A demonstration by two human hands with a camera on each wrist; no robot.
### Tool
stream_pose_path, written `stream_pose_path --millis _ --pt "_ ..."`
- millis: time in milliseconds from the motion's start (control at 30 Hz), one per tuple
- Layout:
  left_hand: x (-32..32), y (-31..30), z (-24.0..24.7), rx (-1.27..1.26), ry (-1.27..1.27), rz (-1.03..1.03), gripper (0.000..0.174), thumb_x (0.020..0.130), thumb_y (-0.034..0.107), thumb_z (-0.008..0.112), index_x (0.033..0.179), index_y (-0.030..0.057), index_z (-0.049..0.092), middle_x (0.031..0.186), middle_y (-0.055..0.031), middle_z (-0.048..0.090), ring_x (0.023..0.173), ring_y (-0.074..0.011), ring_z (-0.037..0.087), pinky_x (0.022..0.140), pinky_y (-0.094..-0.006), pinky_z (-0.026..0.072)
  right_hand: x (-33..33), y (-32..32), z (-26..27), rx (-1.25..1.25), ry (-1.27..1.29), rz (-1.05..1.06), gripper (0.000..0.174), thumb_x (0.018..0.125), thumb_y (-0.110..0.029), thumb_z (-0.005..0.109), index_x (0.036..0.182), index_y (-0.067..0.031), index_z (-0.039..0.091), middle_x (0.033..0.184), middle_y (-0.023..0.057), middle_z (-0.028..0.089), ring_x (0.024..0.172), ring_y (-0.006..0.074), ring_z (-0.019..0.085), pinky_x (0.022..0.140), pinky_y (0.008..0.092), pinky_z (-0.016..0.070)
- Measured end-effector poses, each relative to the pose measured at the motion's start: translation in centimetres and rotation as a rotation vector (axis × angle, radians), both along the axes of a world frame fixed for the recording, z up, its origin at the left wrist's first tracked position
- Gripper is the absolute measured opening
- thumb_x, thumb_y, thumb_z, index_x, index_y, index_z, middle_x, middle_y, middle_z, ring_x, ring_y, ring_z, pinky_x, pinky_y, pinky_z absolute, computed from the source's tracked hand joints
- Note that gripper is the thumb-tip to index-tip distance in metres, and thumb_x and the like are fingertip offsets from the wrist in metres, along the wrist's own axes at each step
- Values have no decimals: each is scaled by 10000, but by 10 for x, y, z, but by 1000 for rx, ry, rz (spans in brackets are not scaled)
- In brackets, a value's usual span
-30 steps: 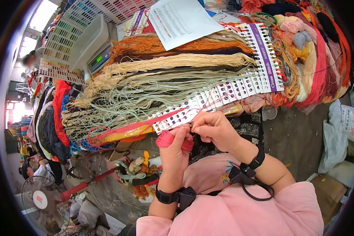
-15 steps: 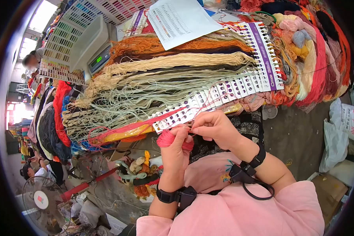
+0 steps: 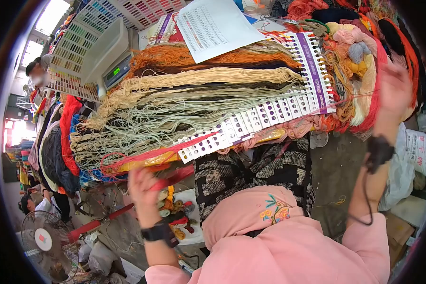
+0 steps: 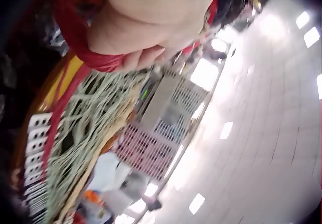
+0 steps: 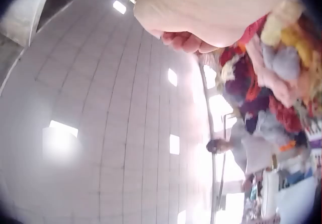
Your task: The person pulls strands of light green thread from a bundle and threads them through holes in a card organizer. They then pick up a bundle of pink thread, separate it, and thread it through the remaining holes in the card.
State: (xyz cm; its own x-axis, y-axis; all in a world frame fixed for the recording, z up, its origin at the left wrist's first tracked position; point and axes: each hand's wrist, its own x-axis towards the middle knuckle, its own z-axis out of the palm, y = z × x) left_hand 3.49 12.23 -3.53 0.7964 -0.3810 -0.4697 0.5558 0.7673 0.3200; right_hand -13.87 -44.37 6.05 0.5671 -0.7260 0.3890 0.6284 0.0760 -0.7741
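In the head view my left hand (image 3: 144, 187), blurred by motion, is out past the table's front left edge and holds a pinkish-red thread skein (image 3: 177, 175). The left wrist view shows the skein (image 4: 95, 60) as a thick band looped round curled fingers. Far to the right, my right hand (image 3: 395, 90) is raised over the yarn pile, also blurred. A thin pink thread (image 3: 348, 100) stretches across the table toward it. Curled fingers (image 5: 188, 42) show in the right wrist view, but what they pinch is hidden.
Long orange, cream and pale green threads (image 3: 213, 75) hang from white punched cards (image 3: 251, 123) across the table. A printed sheet (image 3: 217, 28), a scale (image 3: 116, 73) and colour charts (image 3: 75, 52) stand behind. Heaped yarn skeins (image 3: 364, 47) lie right; a fan (image 3: 45, 239) stands front left.
My hands were together at the table's front edge, working at the pink skein. They have swung wide apart, left hand leftward with the skein, right hand up and right, a thread stretching toward it.
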Motion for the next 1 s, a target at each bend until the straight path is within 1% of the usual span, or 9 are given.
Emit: stream_pose_path --millis 33,100,133,200,300,433,633,833,1000 --pt "-2 -37 0 97 11 -96 143 845 138 437 828 17 510 486 64 364 357 -17 278 346 -159 227 36 57 -9 -205 381 -216 124 676 23 434 758 34 525 740 84 493 757 177 477 754 289 375" --pt "-4 -96 -8 393 -98 -391 161 824 144 479 860 -3 536 583 19 496 384 -21 350 364 -155 280 82 133 -49 -868 501 -57 87 742 -68 511 779 -18 572 784 40 547 735 116 497 691 236 387" --pt "-4 -125 -5 602 -198 -506 167 814 134 496 873 -17 537 623 -11 530 413 -27 384 370 -154 300 99 163 -89 -182 572 274 69 726 -69 552 755 -20 591 739 28 562 696 98 503 646 244 402" --pt "-6 -158 -11 859 -336 -631 154 789 114 532 844 -28 553 649 -50 565 442 -44 435 374 -158 328 115 216 -116 -359 648 439 24 673 -24 572 683 -2 577 663 26 540 654 97 501 561 247 406" --pt "-3 -175 -31 937 -442 -744 135 763 112 568 724 -17 569 563 -50 542 418 -65 455 369 -181 348 117 254 -148 -890 538 98 68 596 -45 583 635 -21 533 615 90 480 595 250 483 540 319 393" --pt "-7 -171 -23 1032 -537 -814 123 766 92 546 694 -7 555 535 -27 515 408 -59 433 381 -188 346 105 246 -144 -871 573 109 95 583 -55 586 663 -36 539 667 92 484 652 267 475 578 345 381" --pt "-7 -173 -24 583 -375 -696 92 789 35 487 825 -25 547 529 0 479 432 -52 419 411 -184 351 94 264 -133 -1137 504 51 216 618 -136 584 807 -37 552 773 89 478 717 272 451 643 369 340" --pt "-12 -182 -45 801 -357 -585 143 788 66 522 654 26 488 487 -3 446 377 -81 384 362 -210 276 101 255 -149 -953 489 190 268 552 -148 632 795 -45 584 747 91 509 681 262 481 617 341 376" --pt "-12 -159 -22 443 -130 -389 130 809 85 506 901 1 543 654 6 504 422 -15 298 391 -163 252 95 255 -139 -970 502 188 241 605 -149 640 816 -44 589 706 85 486 680 245 475 611 333 375"
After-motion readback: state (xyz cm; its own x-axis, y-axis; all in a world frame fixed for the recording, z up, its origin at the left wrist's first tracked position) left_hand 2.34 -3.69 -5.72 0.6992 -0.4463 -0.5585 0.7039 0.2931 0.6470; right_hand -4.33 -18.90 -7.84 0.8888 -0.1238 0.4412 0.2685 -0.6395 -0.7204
